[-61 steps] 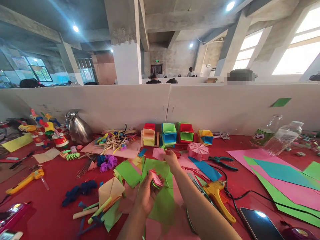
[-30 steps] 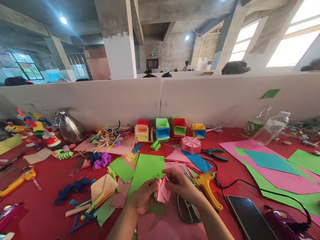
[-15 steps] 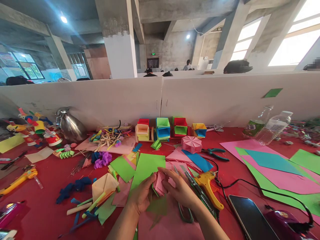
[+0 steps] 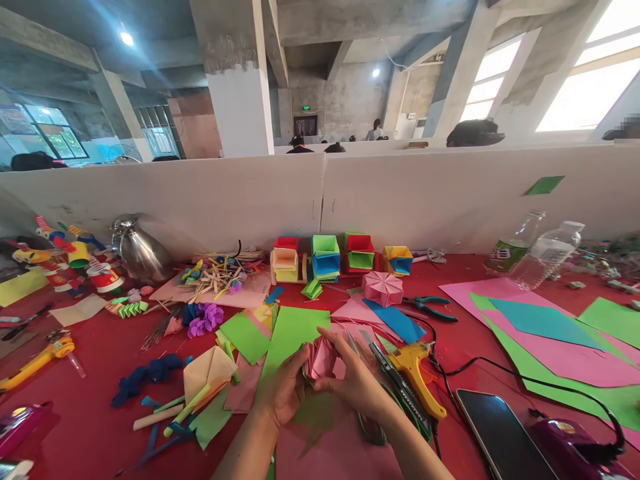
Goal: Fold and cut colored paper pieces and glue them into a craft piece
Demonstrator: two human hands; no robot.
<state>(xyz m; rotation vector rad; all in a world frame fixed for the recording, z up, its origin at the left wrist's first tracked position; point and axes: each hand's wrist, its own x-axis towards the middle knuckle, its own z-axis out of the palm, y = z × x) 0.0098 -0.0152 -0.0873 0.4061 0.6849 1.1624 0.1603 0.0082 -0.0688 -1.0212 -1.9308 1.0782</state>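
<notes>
Between both hands is a pleated piece of folded pink paper point(image 4: 321, 358), with a bit of green along its lower left edge. My left hand point(image 4: 287, 387) grips it from the left, thumb near its top. On the other side, my right hand point(image 4: 353, 380) holds it between thumb and fingers. Under the hands lie pink paper sheets point(image 4: 340, 447) and a green sheet point(image 4: 300, 327). Scissors point(image 4: 373, 430) rest partly hidden beneath the right forearm. Beyond the hands stands a pink pleated paper box point(image 4: 383, 289) with a star-like top.
To the right are a utility knife point(image 4: 400, 383), a yellow glue gun point(image 4: 420, 377), pliers point(image 4: 431, 308), a phone point(image 4: 503, 433) and a black cable point(image 4: 530, 379). Coloured paper boxes point(image 4: 326, 257) line the white partition point(image 4: 225, 200). A metal jug point(image 4: 143, 252) and rolled paper point(image 4: 193, 407) are leftward.
The pink pleats have spread wider and now show a rounder face. My right hand's fingers have shifted, with the thumb now at the lower edge.
</notes>
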